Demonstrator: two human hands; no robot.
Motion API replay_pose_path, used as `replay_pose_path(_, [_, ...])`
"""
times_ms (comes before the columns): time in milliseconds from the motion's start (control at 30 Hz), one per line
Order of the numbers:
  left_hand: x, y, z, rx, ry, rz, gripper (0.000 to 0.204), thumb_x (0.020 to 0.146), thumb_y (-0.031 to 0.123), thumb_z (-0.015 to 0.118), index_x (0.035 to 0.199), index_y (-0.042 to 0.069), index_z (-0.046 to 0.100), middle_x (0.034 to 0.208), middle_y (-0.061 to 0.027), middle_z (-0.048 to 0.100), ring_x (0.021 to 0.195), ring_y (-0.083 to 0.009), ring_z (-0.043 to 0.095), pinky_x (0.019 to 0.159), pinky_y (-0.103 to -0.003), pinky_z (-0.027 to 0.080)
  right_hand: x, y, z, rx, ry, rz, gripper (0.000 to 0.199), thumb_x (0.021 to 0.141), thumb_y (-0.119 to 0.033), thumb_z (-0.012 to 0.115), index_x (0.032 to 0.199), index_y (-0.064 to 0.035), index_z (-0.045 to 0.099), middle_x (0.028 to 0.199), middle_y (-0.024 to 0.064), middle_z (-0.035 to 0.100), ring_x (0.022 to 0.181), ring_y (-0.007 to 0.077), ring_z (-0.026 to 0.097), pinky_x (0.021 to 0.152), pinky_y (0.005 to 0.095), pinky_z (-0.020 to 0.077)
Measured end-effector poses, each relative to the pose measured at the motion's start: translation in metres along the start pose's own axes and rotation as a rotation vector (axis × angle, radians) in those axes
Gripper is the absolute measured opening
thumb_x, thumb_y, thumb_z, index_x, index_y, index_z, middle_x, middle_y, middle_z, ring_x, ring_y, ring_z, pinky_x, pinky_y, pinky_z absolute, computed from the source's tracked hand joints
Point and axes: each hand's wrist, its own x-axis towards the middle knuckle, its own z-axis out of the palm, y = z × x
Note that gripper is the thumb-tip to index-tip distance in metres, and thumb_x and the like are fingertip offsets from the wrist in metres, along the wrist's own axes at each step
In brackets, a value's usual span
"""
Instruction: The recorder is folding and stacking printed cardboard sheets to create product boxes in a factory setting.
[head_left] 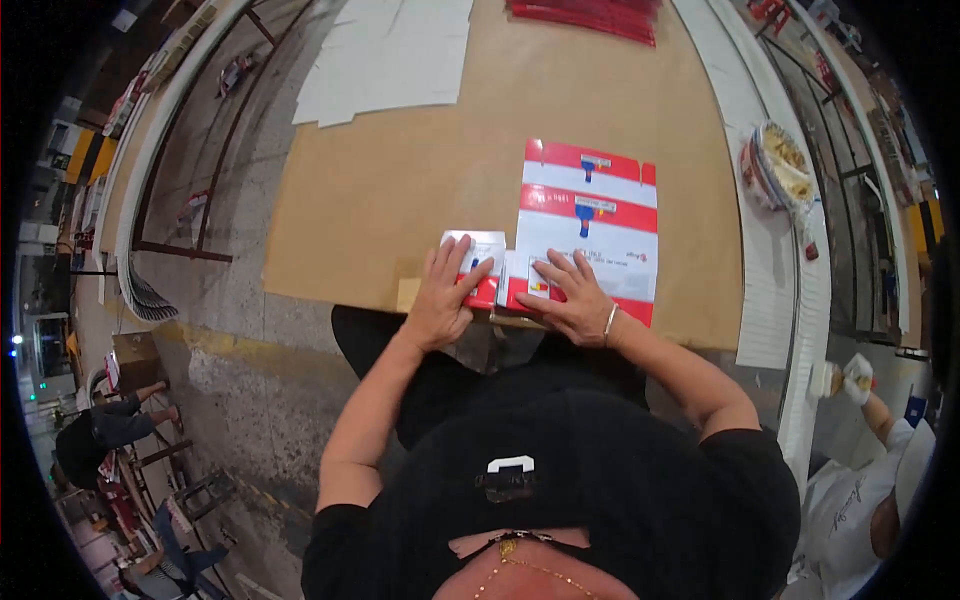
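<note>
A flat red-and-white printed carton sheet [590,232] lies on the brown-covered table [400,190], close to its front edge. My right hand [575,300] rests palm down on the sheet's lower part, fingers spread. To the left, my left hand [443,298] presses on a smaller red-and-white panel [487,242], thumb and fingers apart. A narrow white strip [510,268] shows between the two printed parts; whether they are one piece I cannot tell. Neither hand grips anything.
White sheets [385,60] lie at the far left of the table, red flat pieces [590,18] at the far end. On the right stands a plastic-wrapped bowl [780,165] with pale yellow contents. At the lower right, a co-worker's gloved hand [858,380] holds a brush-like tool [825,380].
</note>
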Motion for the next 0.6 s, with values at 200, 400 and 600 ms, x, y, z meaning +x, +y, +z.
replay_pose_path(200, [0.002,0.008,0.001,0.249,-0.217,-0.05,0.058,0.094,0.036,0.055,0.149,0.028,0.039,0.159,-0.0184,0.022,0.146,-0.0421,0.018,0.114,-0.065,0.012,-0.003,0.002,0.015,-0.107,-0.033,-0.051,0.056,0.088,-0.032,0.066,0.14,-0.0421,0.048,0.149,0.0143,0.037,0.142,0.0414,0.027,0.113,0.0643,0.0155])
replay_pose_path(400, [0.0,0.018,0.011,0.356,-0.224,-0.173,0.056,0.096,0.039,0.053,0.149,0.031,0.038,0.159,-0.0184,0.021,0.147,-0.0411,0.017,0.112,-0.068,0.012,0.0,-0.004,0.005,-0.002,-0.082,-0.01,0.048,0.09,-0.038,0.063,0.137,-0.0439,0.052,0.149,0.0124,0.037,0.143,0.0403,0.026,0.115,0.0637,0.0111])
replay_pose_path(600, [0.011,0.031,0.015,0.374,-0.209,-0.243,0.058,0.094,0.041,0.054,0.149,0.032,0.039,0.16,-0.0189,0.018,0.147,-0.0416,0.014,0.11,-0.071,0.012,0.0,-0.008,0.011,-0.052,-0.059,0.062,0.049,0.089,-0.037,0.064,0.137,-0.033,0.055,0.153,0.0112,0.034,0.145,0.0393,0.022,0.117,0.0583,0.0103])
